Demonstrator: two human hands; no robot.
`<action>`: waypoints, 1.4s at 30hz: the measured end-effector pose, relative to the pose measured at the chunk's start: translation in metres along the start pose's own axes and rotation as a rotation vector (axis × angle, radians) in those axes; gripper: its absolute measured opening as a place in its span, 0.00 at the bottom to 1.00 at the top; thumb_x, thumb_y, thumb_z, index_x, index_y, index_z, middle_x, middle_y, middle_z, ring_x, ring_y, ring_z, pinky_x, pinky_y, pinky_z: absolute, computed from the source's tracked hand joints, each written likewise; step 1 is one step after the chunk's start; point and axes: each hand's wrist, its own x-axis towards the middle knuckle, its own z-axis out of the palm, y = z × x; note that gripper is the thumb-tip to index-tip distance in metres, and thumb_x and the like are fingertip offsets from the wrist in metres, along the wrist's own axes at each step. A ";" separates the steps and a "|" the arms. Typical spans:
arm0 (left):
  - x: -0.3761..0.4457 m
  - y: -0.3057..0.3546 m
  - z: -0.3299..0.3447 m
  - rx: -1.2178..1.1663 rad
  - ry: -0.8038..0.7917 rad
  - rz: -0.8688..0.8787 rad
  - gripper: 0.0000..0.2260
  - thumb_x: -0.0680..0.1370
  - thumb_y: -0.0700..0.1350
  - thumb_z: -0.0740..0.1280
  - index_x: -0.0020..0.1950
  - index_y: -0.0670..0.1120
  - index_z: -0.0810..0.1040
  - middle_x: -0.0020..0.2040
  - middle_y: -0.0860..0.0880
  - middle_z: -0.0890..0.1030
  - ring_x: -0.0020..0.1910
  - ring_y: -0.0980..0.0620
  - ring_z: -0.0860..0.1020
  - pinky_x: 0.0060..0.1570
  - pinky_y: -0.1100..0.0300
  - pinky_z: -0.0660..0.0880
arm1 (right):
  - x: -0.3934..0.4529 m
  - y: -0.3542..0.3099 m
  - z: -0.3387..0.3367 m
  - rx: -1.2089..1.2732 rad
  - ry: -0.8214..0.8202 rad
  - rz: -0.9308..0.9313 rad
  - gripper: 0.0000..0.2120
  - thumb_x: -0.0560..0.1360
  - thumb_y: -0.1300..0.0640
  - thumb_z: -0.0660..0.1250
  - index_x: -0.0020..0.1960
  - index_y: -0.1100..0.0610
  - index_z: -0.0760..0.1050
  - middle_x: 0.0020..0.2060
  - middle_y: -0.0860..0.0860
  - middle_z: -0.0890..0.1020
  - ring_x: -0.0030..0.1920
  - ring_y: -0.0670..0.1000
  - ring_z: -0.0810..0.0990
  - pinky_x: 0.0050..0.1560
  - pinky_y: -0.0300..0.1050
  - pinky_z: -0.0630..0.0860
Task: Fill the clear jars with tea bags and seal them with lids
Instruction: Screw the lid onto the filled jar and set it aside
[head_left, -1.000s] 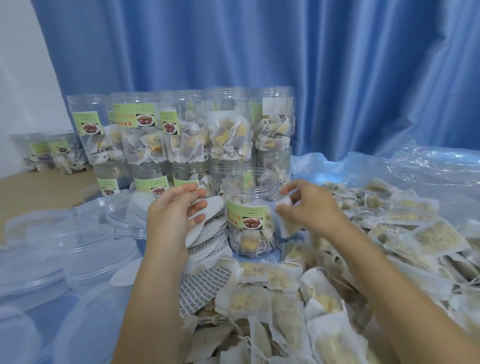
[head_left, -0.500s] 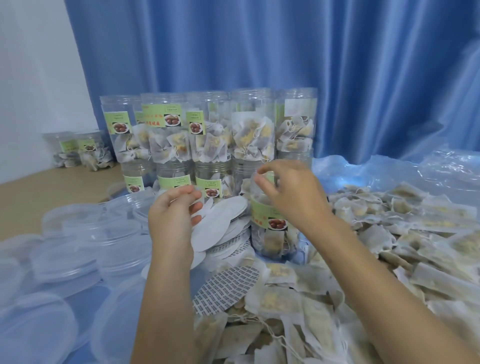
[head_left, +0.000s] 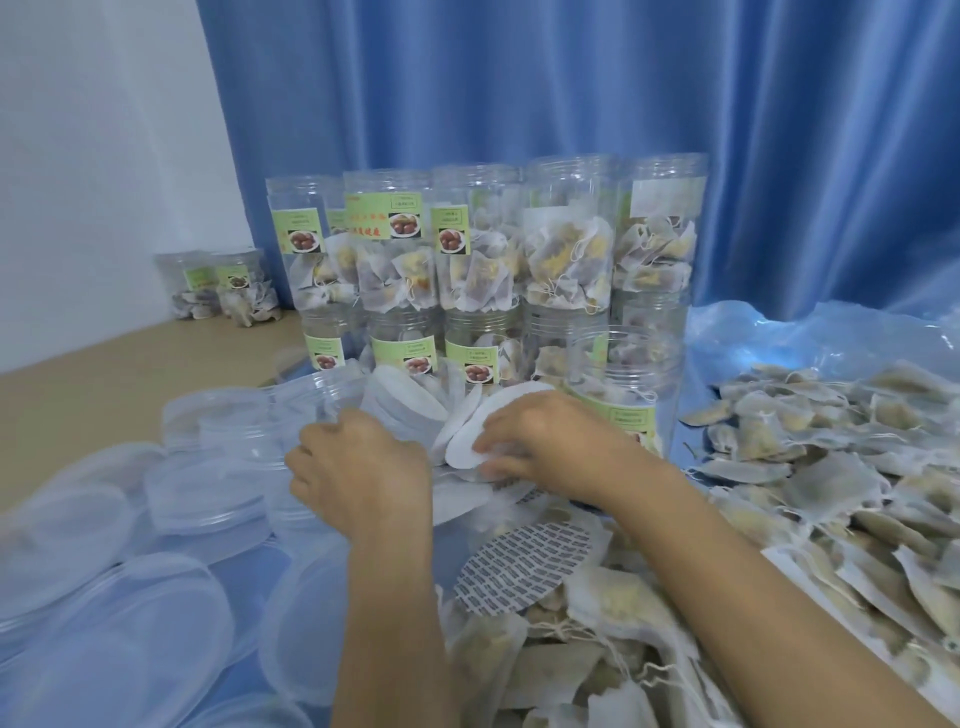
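Nearest: loose tea bags (head_left: 597, 613) heaped at front and right, one printed seal liner (head_left: 524, 566) lying face up on them. Clear lids (head_left: 208, 483) spread over the worktop (head_left: 78, 395) at left.

Mid: left hand (head_left: 363, 467) rests curled by the fanned white liner discs (head_left: 415, 405); whether its grip has hold of anything, cannot tell. Right hand (head_left: 550, 447) pinches the edge of one white disc (head_left: 467, 441) from the stack.

Open jar (head_left: 623, 384) just behind the right hand, part filled, no lid.

Step judged: separate a single liner (discs cling together). Slide thumb to peel one only, check before seating it.

Far: stacked filled jars (head_left: 478, 260) against the blue curtain (head_left: 571, 78).
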 end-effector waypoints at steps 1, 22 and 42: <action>0.000 -0.003 0.001 0.064 -0.045 -0.006 0.15 0.73 0.39 0.65 0.60 0.39 0.74 0.64 0.37 0.69 0.65 0.37 0.64 0.64 0.47 0.60 | -0.001 0.001 -0.001 -0.003 0.035 -0.011 0.14 0.78 0.46 0.62 0.59 0.49 0.79 0.57 0.46 0.81 0.59 0.50 0.76 0.60 0.47 0.70; 0.000 0.020 -0.028 -1.424 -0.096 -0.157 0.09 0.82 0.46 0.58 0.54 0.48 0.77 0.54 0.51 0.82 0.51 0.51 0.82 0.51 0.61 0.78 | -0.014 -0.017 -0.023 0.825 0.864 0.313 0.07 0.77 0.54 0.66 0.48 0.43 0.81 0.33 0.38 0.82 0.39 0.42 0.80 0.42 0.35 0.76; -0.028 0.043 -0.025 -1.170 -0.428 0.541 0.10 0.69 0.39 0.74 0.43 0.54 0.85 0.59 0.58 0.81 0.63 0.62 0.75 0.67 0.52 0.68 | -0.016 -0.039 -0.057 1.822 0.629 0.282 0.14 0.74 0.50 0.67 0.49 0.62 0.78 0.43 0.50 0.84 0.48 0.46 0.82 0.46 0.39 0.80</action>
